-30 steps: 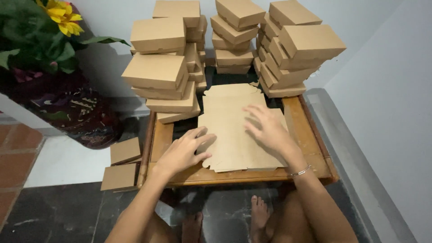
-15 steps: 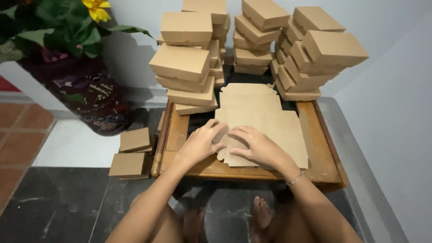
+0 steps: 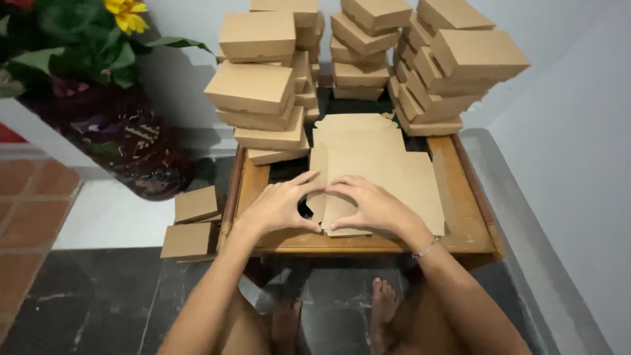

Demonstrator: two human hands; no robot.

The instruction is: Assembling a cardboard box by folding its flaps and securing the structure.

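1. Nearest the camera, two bare feet (image 3: 335,322) rested on the dark floor (image 3: 98,302) under the near edge of the surface (image 3: 467,230), a low wooden tray-like top.
2. The left hand (image 3: 279,207) lay at the near edge of the surface, left of the middle, fingers (image 3: 303,179) spread and pressing on the left flap of the flat cardboard sheet (image 3: 394,177). It gripped nothing; it seemed to be pinning or bending the flap.
3. The right hand (image 3: 371,207) lay just beside it, fingertips almost meeting those of the left, palm flat on the sheet's near part, apparently to hold it steady. Its fingers were extended, not closed round anything. A thin bracelet (image 3: 426,248) sat on that wrist.
4. The cardboard sheet lay unfolded, or perhaps as a small pile of such sheets, from the near edge towards the far middle of the surface, within easy reach of both hands.
5. On the floor off the near left corner sat two small closed boxes (image 3: 190,223).
6. Along the far edge stood stacks of folded brown boxes (image 3: 263,85) on the left and more stacks (image 3: 453,66) on the right, probably piled there to keep the near part free for working.
7. Farthest left, a dark patterned pot (image 3: 118,138) held a plant with a yellow flower (image 3: 128,13).
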